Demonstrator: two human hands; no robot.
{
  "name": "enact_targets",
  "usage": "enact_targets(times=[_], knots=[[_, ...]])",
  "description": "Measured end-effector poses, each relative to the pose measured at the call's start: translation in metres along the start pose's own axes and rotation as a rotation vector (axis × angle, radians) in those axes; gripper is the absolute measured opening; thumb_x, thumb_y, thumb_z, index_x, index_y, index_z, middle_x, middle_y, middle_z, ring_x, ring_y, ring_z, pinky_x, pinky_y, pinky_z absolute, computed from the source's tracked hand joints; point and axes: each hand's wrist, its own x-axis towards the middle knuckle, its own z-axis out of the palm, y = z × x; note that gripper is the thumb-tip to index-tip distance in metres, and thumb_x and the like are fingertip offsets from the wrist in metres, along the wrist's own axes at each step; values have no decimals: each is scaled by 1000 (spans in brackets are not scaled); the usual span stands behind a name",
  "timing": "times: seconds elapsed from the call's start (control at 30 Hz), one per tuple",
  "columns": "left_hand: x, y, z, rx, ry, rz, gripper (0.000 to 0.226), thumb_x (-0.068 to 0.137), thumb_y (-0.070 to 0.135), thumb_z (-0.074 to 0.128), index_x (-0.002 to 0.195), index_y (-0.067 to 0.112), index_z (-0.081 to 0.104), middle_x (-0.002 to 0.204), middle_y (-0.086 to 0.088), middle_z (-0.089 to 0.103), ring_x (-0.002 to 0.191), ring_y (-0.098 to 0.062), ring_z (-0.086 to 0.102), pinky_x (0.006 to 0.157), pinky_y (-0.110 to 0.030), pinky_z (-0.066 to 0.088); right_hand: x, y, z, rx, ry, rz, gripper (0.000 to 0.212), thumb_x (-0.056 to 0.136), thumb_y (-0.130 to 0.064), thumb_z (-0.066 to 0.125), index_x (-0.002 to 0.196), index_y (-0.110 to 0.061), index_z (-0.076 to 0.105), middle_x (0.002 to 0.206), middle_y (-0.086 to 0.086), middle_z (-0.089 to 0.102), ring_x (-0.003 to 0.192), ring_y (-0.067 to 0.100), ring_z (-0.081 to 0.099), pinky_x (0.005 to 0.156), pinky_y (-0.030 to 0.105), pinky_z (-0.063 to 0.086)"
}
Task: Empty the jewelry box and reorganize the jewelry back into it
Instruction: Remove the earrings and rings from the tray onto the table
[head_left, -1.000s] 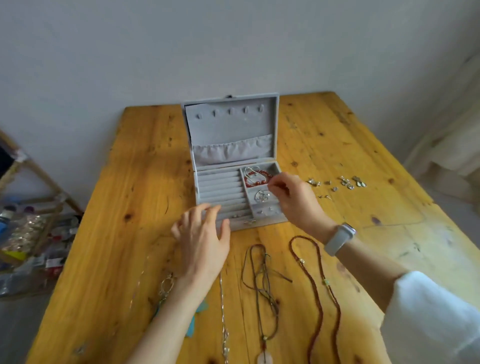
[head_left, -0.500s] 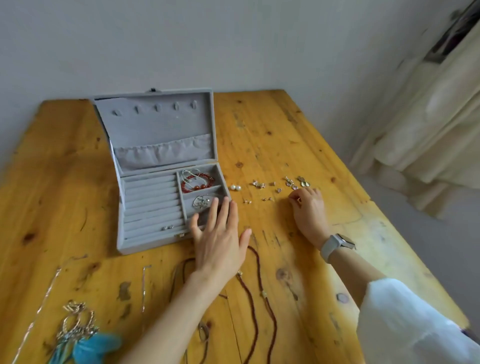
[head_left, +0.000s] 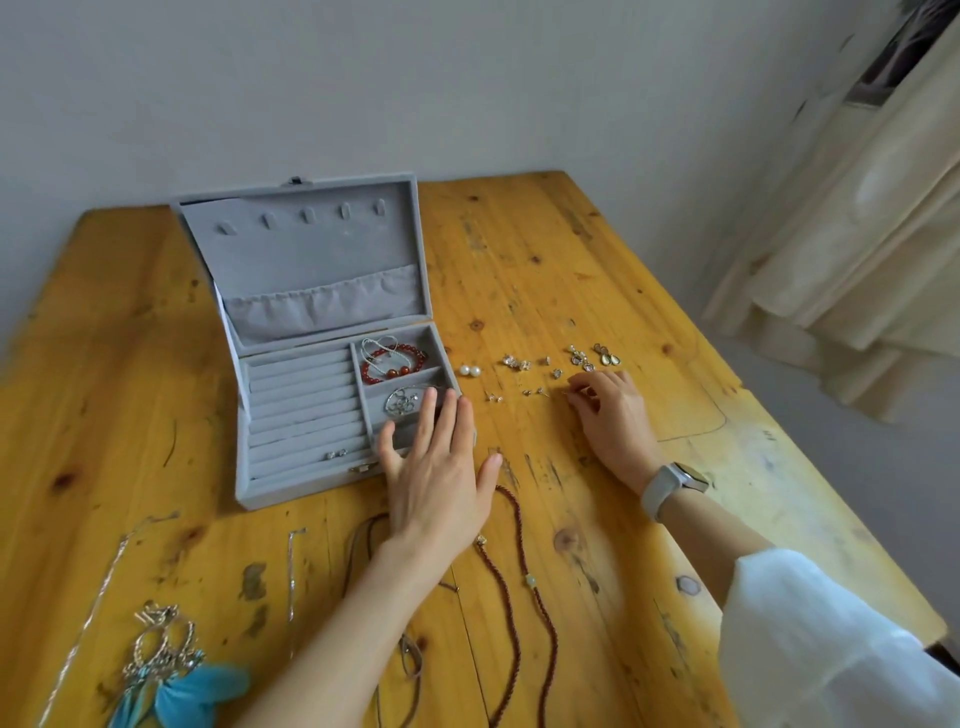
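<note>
The grey velvet-lined jewelry box (head_left: 322, 364) stands open on the yellow pine table (head_left: 571, 270), lid upright with a row of small hooks and a gathered pocket. Its ring rolls hold one small pair of studs (head_left: 336, 454); the far right compartment holds a red bead bracelet (head_left: 393, 362) with a silver chain, the next a silver charm piece (head_left: 401, 402). Your left hand (head_left: 441, 462) lies flat, fingers straight and spread, over the box's near right corner — fingertips reach the charm compartment. Your right hand (head_left: 610, 415), a pale-strapped watch (head_left: 670, 486) at its wrist, rests right of the box, well apart from it, fingers curled and pinching something too small to identify, beside the scattered small earrings (head_left: 545, 371). A brown braided cord necklace (head_left: 519, 597) lies near your left wrist.
</note>
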Motion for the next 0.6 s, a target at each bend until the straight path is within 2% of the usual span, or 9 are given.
enact_targets(times=[0.13, 0.27, 0.33, 0.4, 0.5, 0.6], knots=[[-2, 1, -3, -14, 3, -6, 69, 94, 51, 30, 148, 16, 5, 156, -1, 0, 142, -15, -11, 108, -48, -9, -2, 2, -2, 18, -3, 8, 13, 88, -10, 58, 97, -4, 65, 98, 11, 64, 94, 26, 50, 79, 32, 43], [-1, 2, -4, 12, -16, -10, 69, 94, 53, 26, 148, 17, 1, 156, 0, -4, 142, -15, -14, 109, -49, -9, -1, 2, -1, -1, 7, 9, 11, 87, -9, 59, 92, -3, 67, 99, 12, 63, 97, 28, 49, 79, 28, 37], [-1, 1, -5, 10, -19, -1, 68, 94, 53, 26, 148, 17, 3, 156, 0, -4, 142, -15, -13, 110, -49, -8, -2, 1, -3, 6, 12, 5, 11, 87, -9, 59, 92, -3, 67, 99, 12, 63, 96, 28, 50, 80, 29, 39], [-2, -3, -4, -17, 5, 11, 65, 94, 51, 29, 147, 17, 13, 156, -1, 3, 142, -15, -7, 110, -50, -5, -4, 0, -6, 33, 24, -11, 12, 87, -10, 60, 94, -4, 67, 100, 12, 63, 97, 28, 50, 80, 36, 45], [-9, -14, -6, -117, 77, 1, 60, 89, 48, 35, 137, 13, 43, 149, -6, 31, 139, -17, 15, 107, -57, 12, -7, -7, -9, 86, 32, -6, 15, 88, -10, 57, 101, -5, 64, 113, 12, 58, 107, 29, 51, 86, 43, 49], [-24, -37, -11, -138, 194, -38, 57, 86, 44, 32, 128, 13, 53, 141, -8, 44, 135, -23, 31, 104, -57, 21, -10, -30, -7, 116, 75, -48, 18, 88, -8, 56, 104, -5, 63, 111, 12, 58, 104, 29, 53, 84, 46, 50]])
